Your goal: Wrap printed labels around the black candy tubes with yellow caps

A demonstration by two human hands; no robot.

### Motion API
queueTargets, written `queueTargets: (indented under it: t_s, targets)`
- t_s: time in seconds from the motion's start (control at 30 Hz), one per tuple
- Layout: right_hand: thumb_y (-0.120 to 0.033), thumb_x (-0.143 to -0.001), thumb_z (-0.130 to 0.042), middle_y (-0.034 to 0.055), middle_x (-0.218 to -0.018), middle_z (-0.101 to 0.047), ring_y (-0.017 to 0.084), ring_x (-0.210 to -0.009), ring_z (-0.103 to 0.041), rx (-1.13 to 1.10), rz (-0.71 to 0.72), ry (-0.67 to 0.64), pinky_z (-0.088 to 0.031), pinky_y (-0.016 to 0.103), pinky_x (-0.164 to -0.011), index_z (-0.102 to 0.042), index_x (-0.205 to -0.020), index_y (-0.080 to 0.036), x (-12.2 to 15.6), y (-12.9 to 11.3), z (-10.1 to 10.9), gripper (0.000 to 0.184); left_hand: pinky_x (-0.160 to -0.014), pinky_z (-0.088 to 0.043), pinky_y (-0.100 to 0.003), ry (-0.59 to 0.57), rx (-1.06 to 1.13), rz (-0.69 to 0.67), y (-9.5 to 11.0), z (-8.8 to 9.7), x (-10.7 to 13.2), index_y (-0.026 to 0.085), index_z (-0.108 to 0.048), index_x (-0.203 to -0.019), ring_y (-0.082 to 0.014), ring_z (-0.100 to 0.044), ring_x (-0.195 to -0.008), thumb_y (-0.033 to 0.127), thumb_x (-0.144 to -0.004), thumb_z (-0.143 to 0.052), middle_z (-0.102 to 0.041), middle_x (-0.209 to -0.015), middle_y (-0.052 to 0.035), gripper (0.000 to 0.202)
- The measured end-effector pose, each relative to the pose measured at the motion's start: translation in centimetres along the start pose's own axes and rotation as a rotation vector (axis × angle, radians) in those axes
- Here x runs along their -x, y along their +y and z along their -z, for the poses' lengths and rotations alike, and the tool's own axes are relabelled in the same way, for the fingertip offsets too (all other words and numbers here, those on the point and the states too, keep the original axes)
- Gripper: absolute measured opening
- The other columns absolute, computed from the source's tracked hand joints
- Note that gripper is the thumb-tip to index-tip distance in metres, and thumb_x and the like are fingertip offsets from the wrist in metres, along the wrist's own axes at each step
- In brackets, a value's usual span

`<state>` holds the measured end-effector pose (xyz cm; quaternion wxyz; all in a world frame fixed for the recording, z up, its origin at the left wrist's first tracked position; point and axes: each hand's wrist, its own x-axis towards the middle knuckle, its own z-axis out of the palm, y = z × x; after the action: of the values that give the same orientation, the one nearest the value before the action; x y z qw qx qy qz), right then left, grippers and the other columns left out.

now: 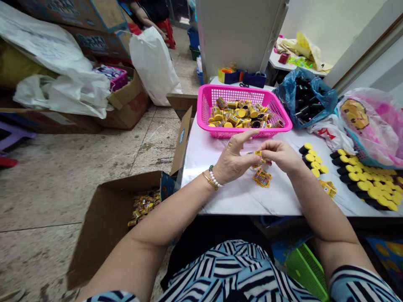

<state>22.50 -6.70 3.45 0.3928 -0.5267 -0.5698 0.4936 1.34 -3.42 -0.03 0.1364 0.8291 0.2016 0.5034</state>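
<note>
Over the white table, my left hand (231, 161) and my right hand (280, 155) meet at a small yellow printed label (258, 154). Right thumb and fingertips pinch it. The left thumb lies against its other side, with the left index finger stretched out above; part of the label is hidden by the fingers. Just below lies a small stack of yellow printed labels (262, 178). Behind the hands stands a pink basket (244, 132) holding many small yellow-labelled cylinders (241, 112). Black cylinders with yellow ends (373, 184) lie in rows to the right.
More labels (328, 188) lie by my right forearm. A blue bag of black cylinders (305, 100) and a plastic-covered basket (371, 126) stand at the back right. An open carton (103, 222) with wrapped pieces sits on the left floor. A person sits in the background.
</note>
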Motion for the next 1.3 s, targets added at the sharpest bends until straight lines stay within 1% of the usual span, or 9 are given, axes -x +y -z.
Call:
queueTargets:
  t_s: [0.07, 0.13, 0.2, 0.27, 0.5, 0.67, 0.83, 1.1, 1.3]
  targets:
    - [-0.033, -0.078, -0.081, -0.0014, -0.067, -0.07, 0.008, -0.051, -0.053, -0.059, 0.085, 0.132, -0.043, 0.022, -0.048, -0.076, -0.084, -0.018, 0.0, 0.9, -0.2, 0.017, -0.09, -0.055, -0.04, 0.123, 0.052, 0.056, 0.1, 0.2, 0.0, 0.023, -0.076, -0.097, -0.0255, -0.059, -0.116, 0.038, -0.092, -0.076, -0.054, -0.147, -0.0124, 0.016]
    - [-0.036, -0.079, -0.083, -0.0018, -0.068, -0.07, 0.009, -0.051, -0.055, -0.152, 0.159, 0.264, -0.044, 0.023, -0.048, -0.077, -0.088, -0.02, -0.1, 1.9, -0.4, 0.02, -0.082, -0.054, -0.035, 0.213, 0.121, 0.174, 0.2, 0.2, -0.1, 0.019, -0.073, -0.094, -0.0209, -0.062, -0.099, 0.037, -0.093, -0.076, -0.065, -0.122, -0.0125, 0.018]
    - [-0.037, -0.08, -0.085, -0.0026, -0.067, -0.069, 0.009, -0.051, -0.055, -0.213, 0.217, 0.352, -0.044, 0.023, -0.048, -0.077, -0.088, -0.021, -0.2, 2.7, -0.7, 0.02, -0.072, -0.051, -0.03, 0.23, 0.215, 0.307, 0.1, 0.0, -0.1, 0.017, -0.071, -0.087, -0.0152, -0.06, -0.08, 0.034, -0.095, -0.073, -0.068, -0.092, -0.006, 0.018]
    - [-0.036, -0.079, -0.087, -0.0031, -0.067, -0.069, 0.009, -0.05, -0.055, -0.222, 0.267, 0.402, -0.044, 0.023, -0.048, -0.078, -0.088, -0.022, -0.3, 3.3, -1.0, 0.019, -0.066, -0.048, -0.026, 0.193, 0.315, 0.418, 0.0, -0.2, -0.1, 0.017, -0.071, -0.083, -0.0124, -0.058, -0.07, 0.032, -0.094, -0.073, -0.067, -0.079, -0.0023, 0.019]
    - [-0.036, -0.084, -0.081, -0.0004, -0.075, -0.073, 0.009, -0.054, -0.058, -0.028, 0.332, 0.472, -0.049, 0.024, -0.051, -0.079, -0.09, -0.021, 0.2, 3.2, -2.5, 0.016, -0.073, -0.053, -0.028, 0.076, 0.592, 0.642, 0.3, -0.8, -0.1, 0.016, -0.08, -0.086, -0.016, -0.068, -0.078, 0.039, -0.083, -0.083, -0.077, -0.085, -0.0074, 0.023]
    - [-0.038, -0.089, -0.075, 0.0042, -0.086, -0.077, 0.016, -0.071, -0.07, 0.11, 0.406, 0.612, -0.06, 0.03, -0.064, -0.077, -0.093, -0.021, 0.2, 3.5, -3.2, 0.018, -0.067, -0.052, -0.025, 0.122, 0.711, 0.755, 0.8, -0.7, -0.2, 0.015, -0.078, -0.093, -0.0127, -0.065, -0.072, 0.037, -0.08, -0.086, -0.077, -0.088, -0.0065, 0.027]
    - [-0.037, -0.088, -0.076, 0.003, -0.084, -0.077, 0.017, -0.072, -0.071, 0.041, 0.415, 0.618, -0.063, 0.033, -0.069, -0.074, -0.092, -0.021, 0.0, 3.6, -3.3, 0.016, -0.06, -0.045, -0.021, 0.272, 0.614, 0.797, 0.3, -0.6, -0.2, 0.015, -0.073, -0.092, -0.0071, -0.053, -0.062, 0.037, -0.077, -0.088, -0.072, -0.085, -0.0023, 0.03]
    - [-0.038, -0.092, -0.073, 0.0043, -0.091, -0.077, 0.018, -0.078, -0.072, 0.112, 0.451, 0.577, -0.062, 0.033, -0.072, -0.076, -0.097, -0.023, 0.2, 4.4, -3.2, 0.016, -0.076, -0.052, -0.028, 0.133, 0.681, 0.734, 0.9, -0.9, -0.1, 0.015, -0.078, -0.084, -0.0139, -0.065, -0.077, 0.04, -0.078, -0.087, -0.076, -0.086, -0.0059, 0.026]
    - [-0.033, -0.093, -0.07, 0.0033, -0.09, -0.076, 0.018, -0.079, -0.07, 0.189, 0.497, 0.605, -0.059, 0.033, -0.073, -0.075, -0.098, -0.023, -0.2, 5.2, -3.0, 0.012, -0.068, -0.051, -0.026, 0.089, 0.793, 0.836, 1.9, -0.3, -0.6, 0.017, -0.081, -0.093, -0.0143, -0.066, -0.077, 0.043, -0.073, -0.091, -0.079, -0.092, -0.0079, 0.035]
